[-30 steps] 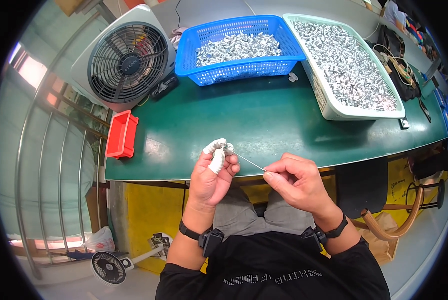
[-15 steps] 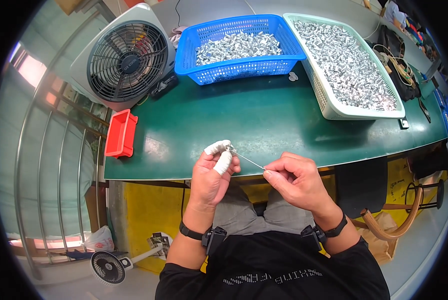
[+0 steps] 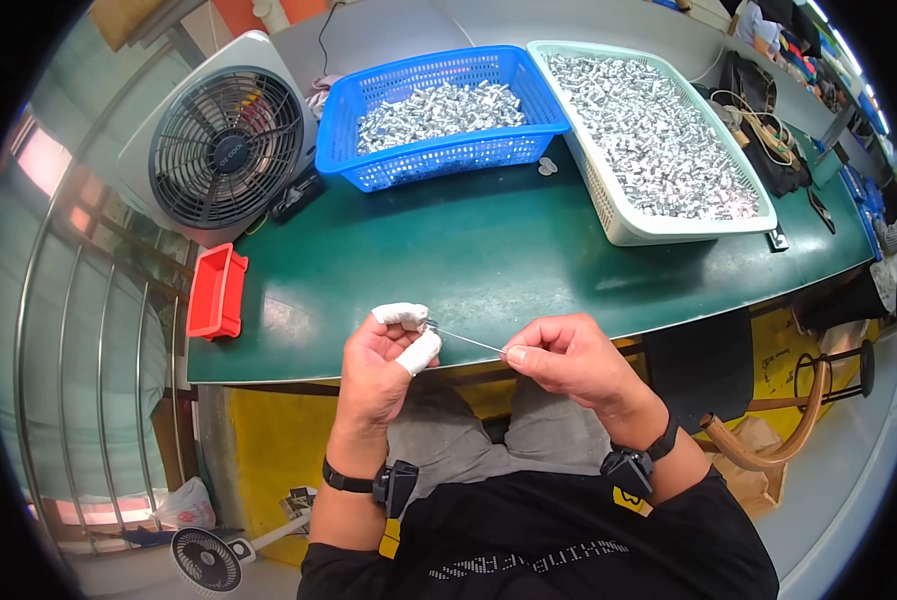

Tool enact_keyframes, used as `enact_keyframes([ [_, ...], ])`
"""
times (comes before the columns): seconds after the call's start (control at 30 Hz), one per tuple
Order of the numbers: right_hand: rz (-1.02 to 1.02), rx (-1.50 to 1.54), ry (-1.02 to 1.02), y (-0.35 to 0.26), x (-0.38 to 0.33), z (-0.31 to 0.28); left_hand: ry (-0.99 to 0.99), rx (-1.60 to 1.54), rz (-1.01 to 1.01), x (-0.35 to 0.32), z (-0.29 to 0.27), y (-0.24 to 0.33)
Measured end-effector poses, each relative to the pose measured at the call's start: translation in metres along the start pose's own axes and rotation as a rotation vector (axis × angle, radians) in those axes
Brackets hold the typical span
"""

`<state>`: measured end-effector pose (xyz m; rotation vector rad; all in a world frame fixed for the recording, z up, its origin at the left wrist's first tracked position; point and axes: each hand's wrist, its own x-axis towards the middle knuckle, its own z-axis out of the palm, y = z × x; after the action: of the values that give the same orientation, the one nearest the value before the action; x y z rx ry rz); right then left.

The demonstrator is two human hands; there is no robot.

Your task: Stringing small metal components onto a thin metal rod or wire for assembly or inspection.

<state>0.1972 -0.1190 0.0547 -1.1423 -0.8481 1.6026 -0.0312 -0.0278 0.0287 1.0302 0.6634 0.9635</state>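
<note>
Left hand point(image 3: 374, 368) pinches small metal part point(image 3: 430, 324); right hand point(image 3: 577, 362) grips thin rod point(image 3: 471, 342), pointing ten o'clock. Blue basket point(image 3: 444, 158), twelve o'clock.

1. A green tabletop point(image 3: 469, 260) is spanning the middle of the frame, its near edge curving toward the right.
2. At the upper left, a grey box fan point(image 3: 224, 150) is standing on it, with a small black object point(image 3: 297, 195) lying just beside its base.
3. Below the fan, a red bin point(image 3: 233, 300) is resting near the table's left edge.
4. At top centre, a blue basket point(image 3: 449, 165) is sitting beside a larger pale basket point(image 3: 689, 228) at upper right.
5. Small roundish pieces point(image 3: 547, 167) are lying near the blue basket's right corner.
</note>
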Motion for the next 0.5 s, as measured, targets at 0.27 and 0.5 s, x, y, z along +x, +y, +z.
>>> enact_keyframes([
  [0.27,-0.198,-0.218,0.028,0.003,-0.004,0.007,-0.187,-0.137,-0.195,0.004,0.001,0.001],
  [0.5,-0.489,-0.499,0.113,0.012,0.003,0.009,-0.149,-0.344,-0.297,0.001,0.015,-0.005],
])
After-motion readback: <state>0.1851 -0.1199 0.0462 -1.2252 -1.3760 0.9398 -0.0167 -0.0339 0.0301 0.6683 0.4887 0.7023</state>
